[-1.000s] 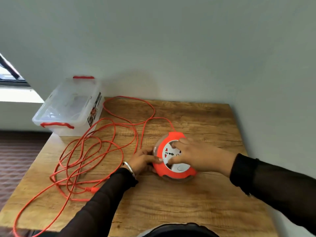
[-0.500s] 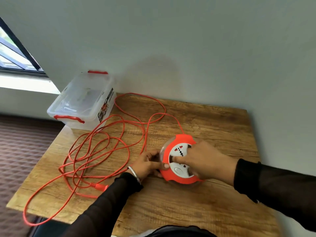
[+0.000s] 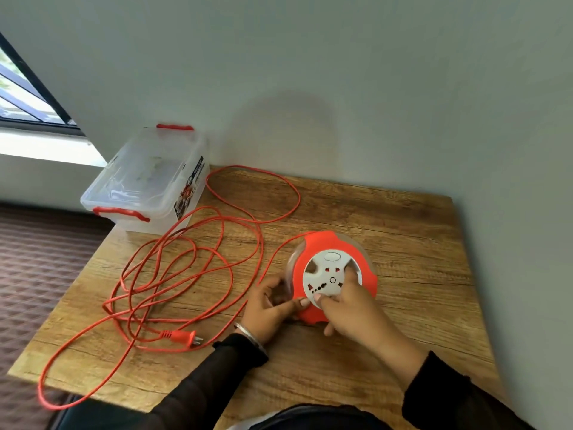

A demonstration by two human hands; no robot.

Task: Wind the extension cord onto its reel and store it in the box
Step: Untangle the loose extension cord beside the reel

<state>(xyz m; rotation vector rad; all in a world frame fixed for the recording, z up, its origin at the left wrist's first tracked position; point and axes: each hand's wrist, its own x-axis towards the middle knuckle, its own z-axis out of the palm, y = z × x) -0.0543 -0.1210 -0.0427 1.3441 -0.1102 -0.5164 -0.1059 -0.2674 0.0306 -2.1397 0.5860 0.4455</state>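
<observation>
Orange reel (image 3: 333, 274) on the desk (image 3: 403, 243), left hand (image 3: 269, 305) gripping its rim, right hand (image 3: 350, 308) fingers curled on its white face, loose cord (image 3: 173, 268) sprawled left of the reel, clear box (image 3: 148, 178) beyond the cord

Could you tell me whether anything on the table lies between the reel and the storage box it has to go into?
Yes. Loose loops of the orange cord lie spread over the table between the reel and the clear box. The box's lid also looks closed.
</observation>
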